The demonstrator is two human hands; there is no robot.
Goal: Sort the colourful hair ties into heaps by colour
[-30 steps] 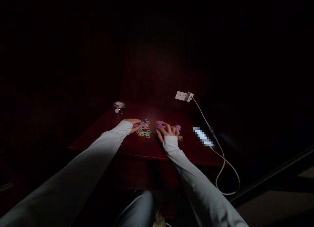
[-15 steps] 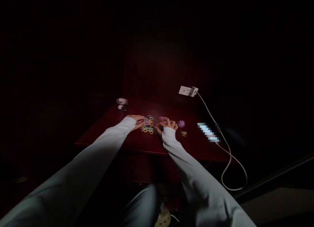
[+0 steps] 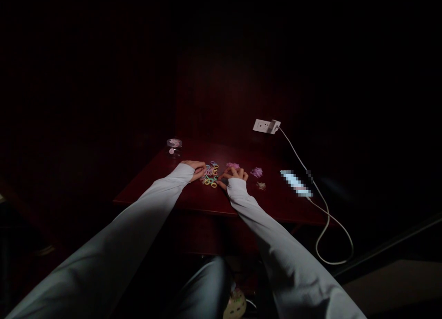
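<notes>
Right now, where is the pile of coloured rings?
In the head view, the coloured rings lie on the table between the left hand and the right hand, with the pink pile to their right.

- No text, label, brand or number is showing legibly.
- Right of the right hand (image 3: 235, 174), a device (image 3: 296, 184) is lying with its lit side up; coarse pixel blocks are covering that side and hiding any writing.
- Beyond the left hand (image 3: 194, 169) and to its left, a jar (image 3: 174, 144) is showing pink patches; they are appearing too small and dim for telling whether they are bearing print.
- Beyond the right hand and to its right, a socket (image 3: 261, 125) is showing dark holes; any marking is appearing too small for reading.
- The charger (image 3: 275, 126) in it is presenting nothing legible.
</notes>
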